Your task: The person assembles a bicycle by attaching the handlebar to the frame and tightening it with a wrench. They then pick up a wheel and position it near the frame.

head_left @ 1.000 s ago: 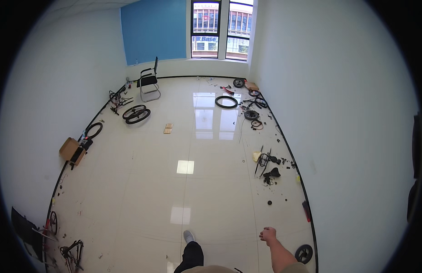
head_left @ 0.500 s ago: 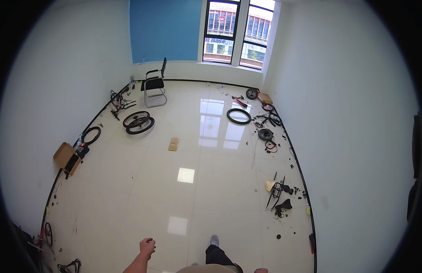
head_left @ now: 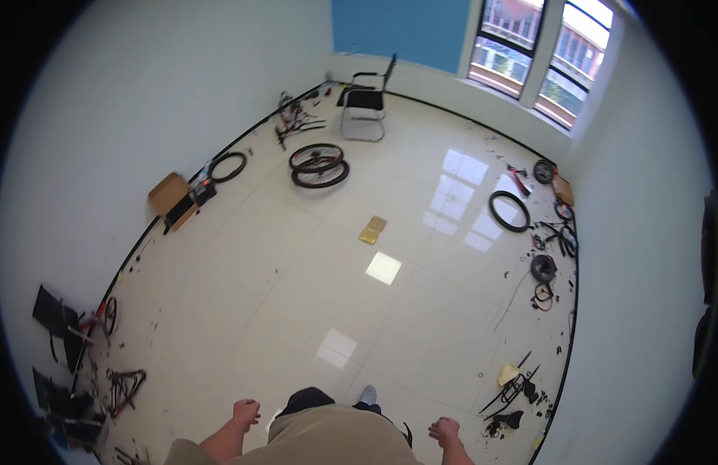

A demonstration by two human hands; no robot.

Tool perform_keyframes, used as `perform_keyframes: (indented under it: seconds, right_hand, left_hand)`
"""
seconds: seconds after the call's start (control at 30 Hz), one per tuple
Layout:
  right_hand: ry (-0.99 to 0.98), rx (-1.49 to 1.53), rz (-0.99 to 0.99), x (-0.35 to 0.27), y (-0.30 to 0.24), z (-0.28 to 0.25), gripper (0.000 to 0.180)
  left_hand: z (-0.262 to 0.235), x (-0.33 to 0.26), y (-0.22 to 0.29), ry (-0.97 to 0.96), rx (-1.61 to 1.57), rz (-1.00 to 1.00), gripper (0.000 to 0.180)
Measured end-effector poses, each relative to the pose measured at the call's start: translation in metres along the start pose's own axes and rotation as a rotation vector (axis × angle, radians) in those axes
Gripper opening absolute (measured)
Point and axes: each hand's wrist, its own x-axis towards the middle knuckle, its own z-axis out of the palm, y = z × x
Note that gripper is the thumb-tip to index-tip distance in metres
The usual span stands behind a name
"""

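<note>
My left hand point(head_left: 247, 411) hangs in the air at the left of my body, its fingers loosely curled, holding nothing that I can see. On the other side, my right hand point(head_left: 445, 430) also hangs free, fingers curled in and seemingly empty. Neither touches any object. Below them is the glossy tiled floor point(head_left: 297, 310). To the right of my right hand lies a black metal rack point(head_left: 507, 394) among small dark parts and a bicycle saddle point(head_left: 511, 419). A dark bicycle frame point(head_left: 126, 390) stands left of my left hand.
Two bicycle wheels point(head_left: 320, 167) lie near a black chair point(head_left: 365, 99). Along the left wall are an open cardboard box point(head_left: 170, 197), a tire point(head_left: 229, 167) and more chairs point(head_left: 56, 316). Another tire point(head_left: 510, 211) and a small wheel point(head_left: 543, 269) lie toward the right wall. Flat cardboard point(head_left: 373, 230) lies mid-floor.
My view has turned left and tilted, so the room appears shifted right. My right hand has come fully into view, and chairs at the left now show. Feet have shifted as in a step.
</note>
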Motion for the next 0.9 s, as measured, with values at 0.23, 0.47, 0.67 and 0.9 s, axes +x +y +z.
perform_keyframes:
  seconds: [0.23, 0.47, 0.67, 0.9]
  right_hand:
    - [-0.006, -0.003, -0.214, 0.070, -0.219, 0.060, 0.045]
    - [-0.013, -0.127, -0.116, 0.062, -0.290, 0.133, 0.048]
    - [-0.075, -0.292, -0.034, 0.038, -0.319, 0.173, 0.043]
    - [0.045, -0.247, 0.095, 0.086, -0.385, 0.199, 0.038]
  left_hand:
    - [0.039, 0.022, 0.047, 0.025, -0.175, -0.158, 0.034]
    - [0.083, 0.127, 0.140, -0.083, -0.180, -0.255, 0.026]
    - [0.091, 0.219, 0.346, -0.007, -0.219, 0.017, 0.033]
    - [0.130, 0.280, 0.540, -0.131, -0.299, 0.202, 0.041]
